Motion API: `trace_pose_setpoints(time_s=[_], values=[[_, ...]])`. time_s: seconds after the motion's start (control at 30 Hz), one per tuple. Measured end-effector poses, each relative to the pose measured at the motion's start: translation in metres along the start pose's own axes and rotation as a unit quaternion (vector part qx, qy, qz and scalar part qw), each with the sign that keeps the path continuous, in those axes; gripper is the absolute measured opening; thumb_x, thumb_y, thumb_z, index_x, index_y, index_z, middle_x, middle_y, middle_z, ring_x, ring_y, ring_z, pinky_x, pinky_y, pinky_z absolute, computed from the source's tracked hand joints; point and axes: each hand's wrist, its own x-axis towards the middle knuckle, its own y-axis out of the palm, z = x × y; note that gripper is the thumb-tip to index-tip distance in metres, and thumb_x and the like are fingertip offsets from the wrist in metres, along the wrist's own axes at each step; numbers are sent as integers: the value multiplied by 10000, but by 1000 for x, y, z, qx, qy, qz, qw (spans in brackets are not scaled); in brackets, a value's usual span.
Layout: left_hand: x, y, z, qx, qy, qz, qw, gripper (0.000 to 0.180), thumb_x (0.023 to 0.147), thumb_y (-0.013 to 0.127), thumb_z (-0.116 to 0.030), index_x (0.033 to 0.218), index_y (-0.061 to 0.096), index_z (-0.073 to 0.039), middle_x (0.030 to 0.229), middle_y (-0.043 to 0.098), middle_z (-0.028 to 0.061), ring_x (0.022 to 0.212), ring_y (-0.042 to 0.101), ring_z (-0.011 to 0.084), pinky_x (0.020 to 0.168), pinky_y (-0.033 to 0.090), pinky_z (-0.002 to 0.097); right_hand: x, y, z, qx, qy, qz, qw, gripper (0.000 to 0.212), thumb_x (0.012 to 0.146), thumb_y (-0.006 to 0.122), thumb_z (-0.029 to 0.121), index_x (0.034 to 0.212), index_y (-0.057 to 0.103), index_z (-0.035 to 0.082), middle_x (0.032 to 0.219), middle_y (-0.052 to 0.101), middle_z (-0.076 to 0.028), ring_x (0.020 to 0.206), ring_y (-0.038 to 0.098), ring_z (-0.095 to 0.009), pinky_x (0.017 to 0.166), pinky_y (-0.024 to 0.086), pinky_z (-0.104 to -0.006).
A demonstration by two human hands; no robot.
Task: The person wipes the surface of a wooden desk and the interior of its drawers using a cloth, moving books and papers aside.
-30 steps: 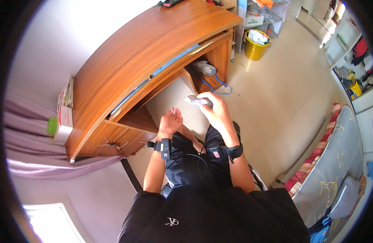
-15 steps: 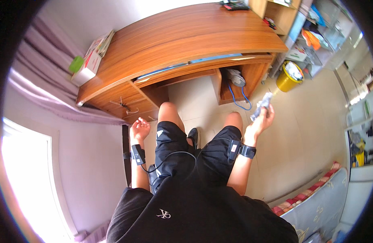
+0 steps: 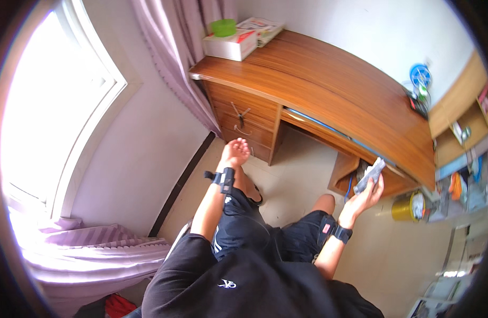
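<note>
My right hand (image 3: 367, 197) grips a small, longish grey bundle (image 3: 370, 176) with a whitish end, holding it tilted in front of the desk's right part. What kind of thing it is, I cannot make out. My left hand (image 3: 236, 152) is raised before the desk drawers (image 3: 238, 108), its fingers loosely curled and nothing visible in them. Both wrists wear black straps with small boxes. The brown wooden desk (image 3: 329, 85) stands ahead, beyond both hands.
A white box (image 3: 231, 46) carrying a green bowl-like item (image 3: 224, 27) stands on the desk's left end beside magazines (image 3: 262, 29). A yellow bin (image 3: 408, 206) sits right of the desk, near cluttered shelves (image 3: 459, 132). Left are a bright window (image 3: 48, 122) and purple curtains (image 3: 172, 63).
My view has turned left, bringing in more of the window and curtains. The grey bundle stays in my right hand. My left hand is now raised in front of the drawers.
</note>
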Motion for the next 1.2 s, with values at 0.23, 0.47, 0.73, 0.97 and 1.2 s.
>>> trace_pose_setpoints(time_s=[0.23,0.47,0.73,0.97,1.2], values=[[137,50,-35,218,120,-92,964,396,916,531,-343,1202,511,-70,1298,501,66,1025,532,218,870,438,375,-52,89,-13,-69,13,128,989,337,901,498,51,1233,488,-8,1247,537,-171,1163,504,-255,1034,331,-375],[179,78,-52,430,265,-253,825,436,927,513,-377,940,619,46,935,663,211,882,636,342,819,490,413,-51,110,-46,-123,37,179,976,332,904,498,55,1232,505,8,1223,542,-120,1122,508,-205,983,365,-334],[181,20,-70,538,332,-134,763,438,962,431,-326,764,597,27,636,588,122,600,580,204,587,445,351,-61,159,-90,-91,114,285,947,348,887,518,16,1231,490,-23,1213,566,-136,1112,536,-208,989,375,-326],[145,45,-70,421,278,-88,859,382,973,441,-312,701,510,-53,571,450,-1,483,414,120,469,365,300,-75,177,-89,-76,146,322,933,315,884,524,6,1195,521,-41,1196,562,-117,1091,531,-186,964,382,-303],[128,49,-76,343,235,-22,909,338,981,434,-307,711,459,-105,537,343,-51,433,302,85,423,283,266,-57,144,-99,-87,146,274,947,282,874,525,-18,1155,545,-25,1095,603,-92,997,577,-163,900,425,-284]])
